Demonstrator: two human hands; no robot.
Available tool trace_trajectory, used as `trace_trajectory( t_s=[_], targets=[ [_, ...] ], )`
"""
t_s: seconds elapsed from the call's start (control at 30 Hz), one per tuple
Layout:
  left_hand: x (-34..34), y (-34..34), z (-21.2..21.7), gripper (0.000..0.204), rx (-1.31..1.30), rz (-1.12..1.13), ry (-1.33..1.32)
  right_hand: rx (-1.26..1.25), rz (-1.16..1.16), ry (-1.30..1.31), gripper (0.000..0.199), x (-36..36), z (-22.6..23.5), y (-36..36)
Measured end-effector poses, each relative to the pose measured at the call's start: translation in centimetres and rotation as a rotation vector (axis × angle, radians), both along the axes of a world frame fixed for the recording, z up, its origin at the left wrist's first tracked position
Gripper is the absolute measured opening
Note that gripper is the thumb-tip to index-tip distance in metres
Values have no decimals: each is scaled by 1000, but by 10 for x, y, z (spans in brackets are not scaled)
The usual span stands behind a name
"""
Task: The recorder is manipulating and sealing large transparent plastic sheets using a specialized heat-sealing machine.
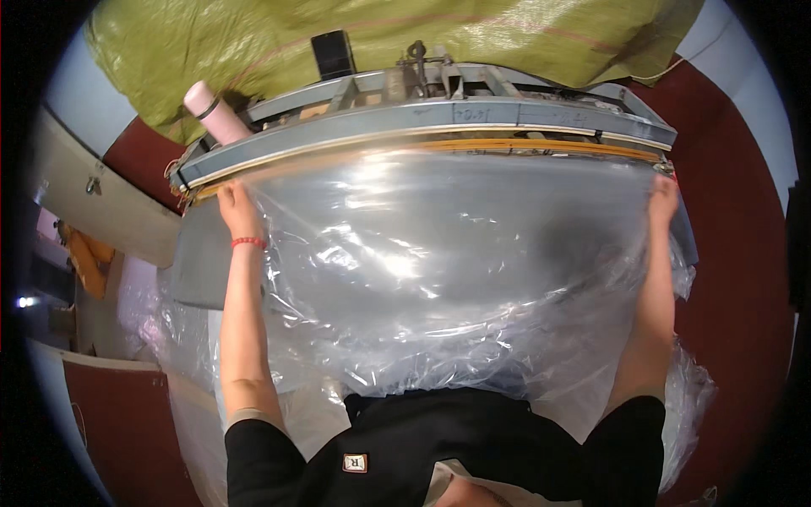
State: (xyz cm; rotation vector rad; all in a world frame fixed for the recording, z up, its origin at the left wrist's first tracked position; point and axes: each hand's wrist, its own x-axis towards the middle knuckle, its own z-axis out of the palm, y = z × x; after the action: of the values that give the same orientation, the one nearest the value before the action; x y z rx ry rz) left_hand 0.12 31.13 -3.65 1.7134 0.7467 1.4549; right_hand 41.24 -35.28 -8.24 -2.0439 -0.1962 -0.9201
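A wide sheet of clear plastic film (439, 228) is stretched between my hands over a grey work surface (201, 262). My left hand (236, 205), with a red bead bracelet at the wrist, is closed on the film's far left corner. At the far right corner my right hand (664, 201) grips the same edge, slightly blurred. The film's far edge lies along an orange strip (473, 145) at the foot of a long grey metal bar (422, 116). Nearer my body the film bunches into shiny folds.
Behind the bar, a pink bottle (215, 114) leans at the left and a dark phone (333, 55) rests against a yellow-green woven sheet (507, 38). A metal clamp-like fitting (420, 72) rises mid-frame. Left stands a pale door panel (110, 186); crumpled film (688, 397) hangs at the right.
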Motion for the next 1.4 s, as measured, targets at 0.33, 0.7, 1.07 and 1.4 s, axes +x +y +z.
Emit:
trace_trajectory(
  t_s=[0.33,0.7,1.07,1.4],
  targets=[
    [9,67,-44,15,-288,-115,-48,340,218,216,18,22,-8,94],
    [10,62,-30,11,-329,80,-111,613,283,217,18,15,9,92],
    [-56,40,-37,39,264,280,748,3,198,-49,23,-53,38,94],
    [-50,-101,25,9,-454,-688,178,-415,-436,319,26,-172,4,-102]
  ],
)
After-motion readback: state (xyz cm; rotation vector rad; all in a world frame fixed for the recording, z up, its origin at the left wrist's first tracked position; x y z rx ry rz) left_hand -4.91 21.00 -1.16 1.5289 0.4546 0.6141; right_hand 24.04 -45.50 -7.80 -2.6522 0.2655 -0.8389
